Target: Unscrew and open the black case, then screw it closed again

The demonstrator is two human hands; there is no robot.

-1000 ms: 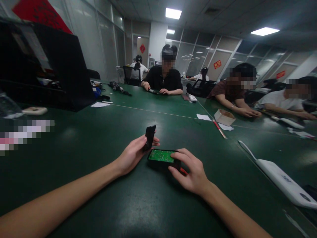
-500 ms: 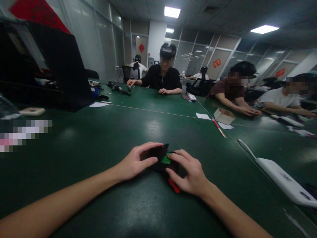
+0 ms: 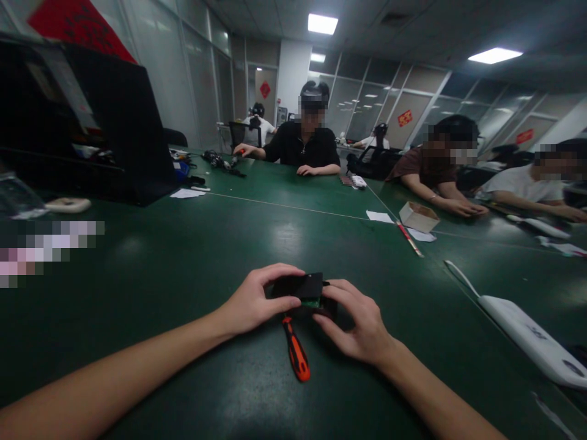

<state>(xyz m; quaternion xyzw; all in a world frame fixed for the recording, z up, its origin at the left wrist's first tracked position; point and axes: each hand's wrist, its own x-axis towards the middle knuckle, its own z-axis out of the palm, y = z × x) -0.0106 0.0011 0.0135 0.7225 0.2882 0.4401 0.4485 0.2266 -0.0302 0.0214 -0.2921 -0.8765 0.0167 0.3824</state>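
A black cover is pinched over a green board by the left hand and right hand, fingers clamped from both sides to seat it; an orange screwdriver lies nearer the tabletop's near edge.

A white router lies right, a cardboard box beyond, a black case left

The left hand and right hand cover both ends of the black case; only a sliver of the green board shows beneath its cover. The screwdriver tip is hidden under the case. Both forearms are cut off by the bottom edge. A pixelated patch conceals something at left. The white device runs off the right edge.
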